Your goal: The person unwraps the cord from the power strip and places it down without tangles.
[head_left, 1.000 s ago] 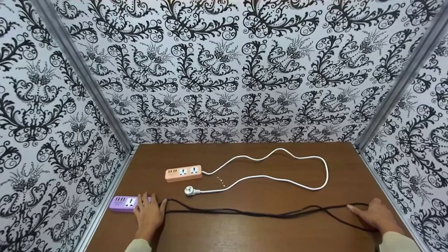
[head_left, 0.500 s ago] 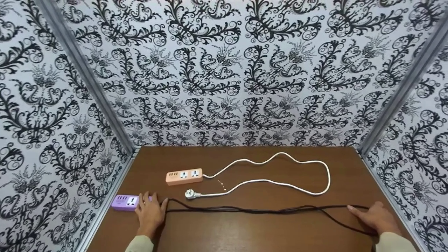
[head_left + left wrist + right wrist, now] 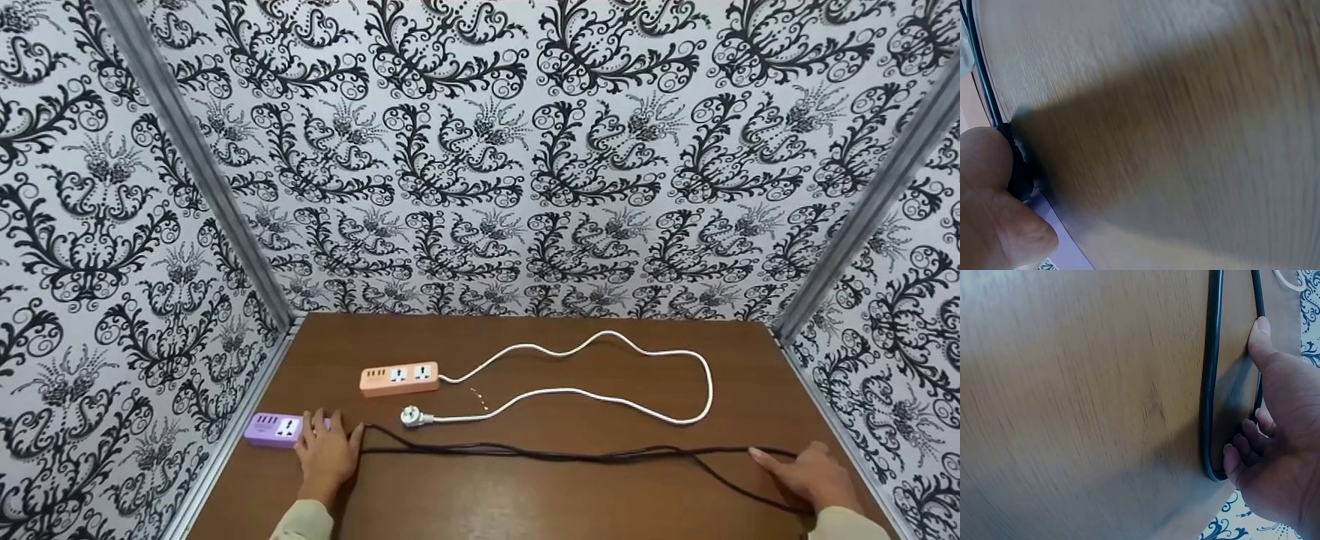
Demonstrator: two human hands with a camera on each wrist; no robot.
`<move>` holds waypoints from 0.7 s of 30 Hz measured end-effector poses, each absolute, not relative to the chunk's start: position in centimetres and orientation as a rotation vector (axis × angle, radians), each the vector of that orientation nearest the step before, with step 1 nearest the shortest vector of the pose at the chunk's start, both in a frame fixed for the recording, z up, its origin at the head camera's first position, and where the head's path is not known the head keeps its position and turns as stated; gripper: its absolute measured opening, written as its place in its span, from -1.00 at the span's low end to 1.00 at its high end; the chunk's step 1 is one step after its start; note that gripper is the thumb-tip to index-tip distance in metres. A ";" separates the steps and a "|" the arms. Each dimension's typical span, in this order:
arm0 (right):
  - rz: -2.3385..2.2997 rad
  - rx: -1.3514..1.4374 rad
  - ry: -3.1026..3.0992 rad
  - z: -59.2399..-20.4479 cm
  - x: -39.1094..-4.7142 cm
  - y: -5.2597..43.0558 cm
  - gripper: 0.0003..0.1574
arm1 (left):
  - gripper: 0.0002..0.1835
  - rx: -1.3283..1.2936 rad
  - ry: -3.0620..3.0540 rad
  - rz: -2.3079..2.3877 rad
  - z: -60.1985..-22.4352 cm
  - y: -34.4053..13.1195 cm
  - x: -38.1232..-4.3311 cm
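A purple power strip (image 3: 259, 431) lies at the table's left side, its right end under my left hand (image 3: 328, 454). The fingers grip over that end, and the thumb lies at the black cable (image 3: 555, 455). In the left wrist view, a dark, thick piece (image 3: 1019, 174) at the cable's end sits against the hand, beside the purple casing. The black cable stretches across the table in long strands to my right hand (image 3: 814, 476). There the fingers curl at the cable's bend, with the thumb extended along one strand, as the right wrist view shows.
Farther back lies an orange power strip (image 3: 399, 380). Its white cable (image 3: 707, 379) makes a wide loop ending in a white plug (image 3: 411, 416). Patterned walls (image 3: 525, 247) and metal posts (image 3: 225, 202) enclose the brown table (image 3: 495, 495).
The head view has shifted slightly, moving everything a little in the picture. Both hands keep about the same places on the purple strip and black cable.
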State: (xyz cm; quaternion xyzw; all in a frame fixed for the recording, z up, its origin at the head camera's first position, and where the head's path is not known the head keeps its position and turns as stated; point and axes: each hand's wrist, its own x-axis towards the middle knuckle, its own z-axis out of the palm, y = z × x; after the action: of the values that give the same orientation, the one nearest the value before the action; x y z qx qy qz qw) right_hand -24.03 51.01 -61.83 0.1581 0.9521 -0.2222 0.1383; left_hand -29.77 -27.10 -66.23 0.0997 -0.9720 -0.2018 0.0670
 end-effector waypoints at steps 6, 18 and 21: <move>-0.634 0.486 2.781 -62.7 -24.3 50.9 0.67 | -0.32 0.289 -2.931 -0.588 -65.7 -27.0 -30.1; -0.587 0.431 2.763 -62.7 -24.0 51.3 0.65 | -0.34 0.274 -2.911 -0.605 -65.9 -26.9 -29.9; -0.568 0.410 2.782 -62.2 -24.2 51.4 0.64 | -0.33 0.291 -2.917 -0.620 -65.7 -26.7 -29.8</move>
State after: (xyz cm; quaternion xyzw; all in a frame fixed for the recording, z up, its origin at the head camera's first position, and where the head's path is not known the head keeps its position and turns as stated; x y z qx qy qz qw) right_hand -24.24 51.42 -62.16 0.1417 0.9607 -0.1961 0.1358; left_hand -29.84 -26.69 -65.68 0.0968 -0.9710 -0.2062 0.0726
